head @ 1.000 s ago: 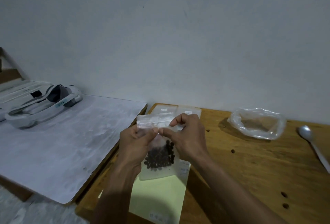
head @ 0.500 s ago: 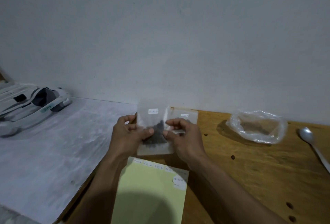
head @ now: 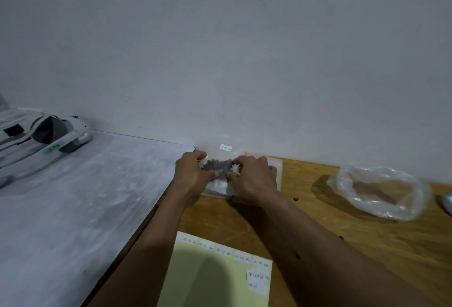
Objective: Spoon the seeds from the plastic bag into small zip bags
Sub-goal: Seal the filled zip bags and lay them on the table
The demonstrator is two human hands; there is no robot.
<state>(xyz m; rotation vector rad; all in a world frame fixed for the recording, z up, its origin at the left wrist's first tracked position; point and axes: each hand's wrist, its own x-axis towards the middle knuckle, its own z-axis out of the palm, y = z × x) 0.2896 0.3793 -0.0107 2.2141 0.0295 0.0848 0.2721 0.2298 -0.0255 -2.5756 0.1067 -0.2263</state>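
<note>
My left hand (head: 193, 174) and my right hand (head: 253, 179) both hold one small zip bag (head: 221, 159). On each hand the thumb and fingers curl in and pinch the bag from its side. My left thumb and my right thumb almost meet in the middle, low on the bag. Dark seeds (head: 219, 165) sit in a clump inside the bag, right between my two hands. The top of the bag is clear, with a tiny white label (head: 225, 147) on it, and it rests against the wall (head: 220, 49). The picture is a bit blurry here, so I cannot tell if the zip is closed.

Under my hands lies a pile of more small bags (head: 277, 167), flat on the wooden table (head: 318, 233), at its back edge. To the right sits the big plastic bag (head: 376, 191), open and crumpled, well apart from my hands. Just past it, at the edge of the picture, I see a bit of the spoon (head: 446, 202). Near me lies a yellow sheet (head: 215, 279) with little white stickers (head: 258, 278) on it. On the left is a grey board (head: 73, 196), and a white headset (head: 41, 140) lies at its far end.
</note>
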